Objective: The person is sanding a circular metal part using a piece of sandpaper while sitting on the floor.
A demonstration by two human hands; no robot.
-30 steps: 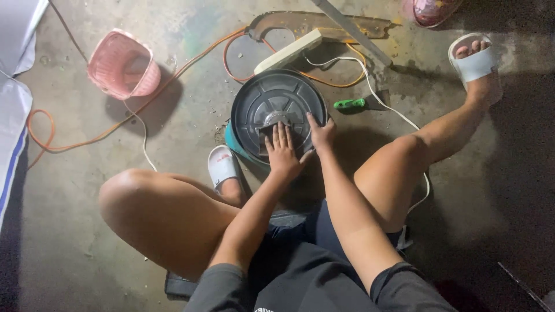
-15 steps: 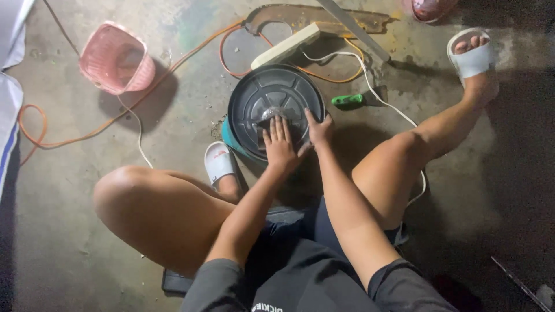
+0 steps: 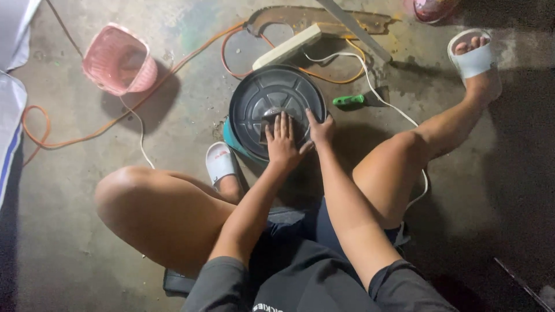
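The person is sitting on the concrete floor [image 3: 87, 231] with both hands on a round dark grey disc-shaped cover [image 3: 272, 98], which is lying flat on the floor between the spread legs, at about twelve o'clock from the body. The left hand [image 3: 283, 141] is resting palm-down on the disc's near half, fingers spread flat and pointing towards twelve o'clock, its grip wide and closing on nothing. The right hand [image 3: 319, 128] is sitting at the disc's four o'clock rim, fingers curled over the edge; how tightly that grip is closing I cannot tell. A teal edge is peeking out under the disc at its seven o'clock side.

Compared with half a second ago, both hands are staying on the same spots of the disc, and the disc is lying where it was; only the view is shifting slightly.

A green-handled tool [image 3: 348, 101] is lying just beside the disc at three o'clock. A white power strip [image 3: 287, 47] is lying at twelve o'clock, an orange cable [image 3: 115, 118] is trailing off towards nine o'clock, and a pink basket [image 3: 118, 60] is lying tipped at ten o'clock, well apart.
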